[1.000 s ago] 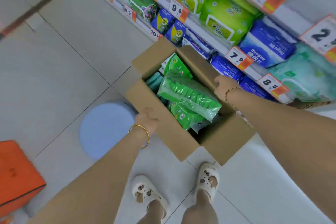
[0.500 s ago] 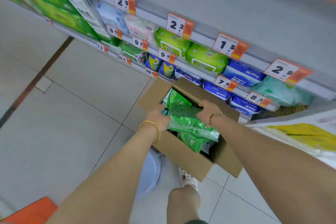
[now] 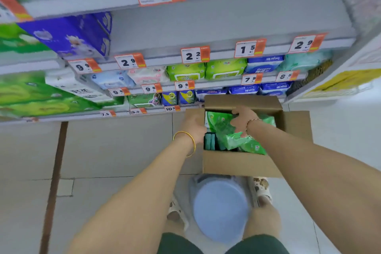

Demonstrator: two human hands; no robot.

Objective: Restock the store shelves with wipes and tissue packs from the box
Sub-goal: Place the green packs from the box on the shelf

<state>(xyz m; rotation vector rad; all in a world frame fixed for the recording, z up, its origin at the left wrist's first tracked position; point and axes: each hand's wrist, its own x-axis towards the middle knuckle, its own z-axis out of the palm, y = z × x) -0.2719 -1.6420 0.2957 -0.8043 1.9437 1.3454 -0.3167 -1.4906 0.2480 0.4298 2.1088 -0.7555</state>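
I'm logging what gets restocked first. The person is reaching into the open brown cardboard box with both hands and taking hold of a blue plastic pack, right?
Not quite: the pack is green, not blue. The head view shows the right hand on a green plastic pack in the open brown cardboard box, the left hand at the pack's left end.

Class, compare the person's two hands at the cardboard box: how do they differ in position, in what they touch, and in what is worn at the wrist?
The left hand is at the cardboard box's left wall; the right hand reaches inside, over the contents. The right hand rests on the green pack; the left hand's fingers are hidden. The left wrist bears a thick gold bangle, the right a thin bracelet. Both hands are bare.
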